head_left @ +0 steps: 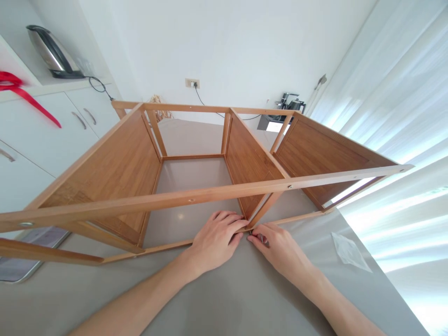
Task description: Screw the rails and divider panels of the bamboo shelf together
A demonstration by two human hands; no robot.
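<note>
A wooden shelf frame (241, 187) lies on its side on the grey table (217, 298), with brown panels set crosswise between its long rails. My left hand (219, 238) is closed round the low near rail, where the middle panel (250, 163) meets it. Just right of that joint, my right hand (278, 242) pinches with thumb and forefinger against the rail. A small metal piece shows at its fingertips, mostly hidden, so its exact kind is unclear. A screw head (290, 186) sits in the upper near rail above my hands.
A crumpled clear plastic bag (351, 252) lies at the table's right side. On the left, a tablet-like flat object (31, 254) lies partly under the frame. An electric kettle (54, 53) stands on the left counter, and a coffee maker (292, 102) is behind the frame. White curtains hang at right.
</note>
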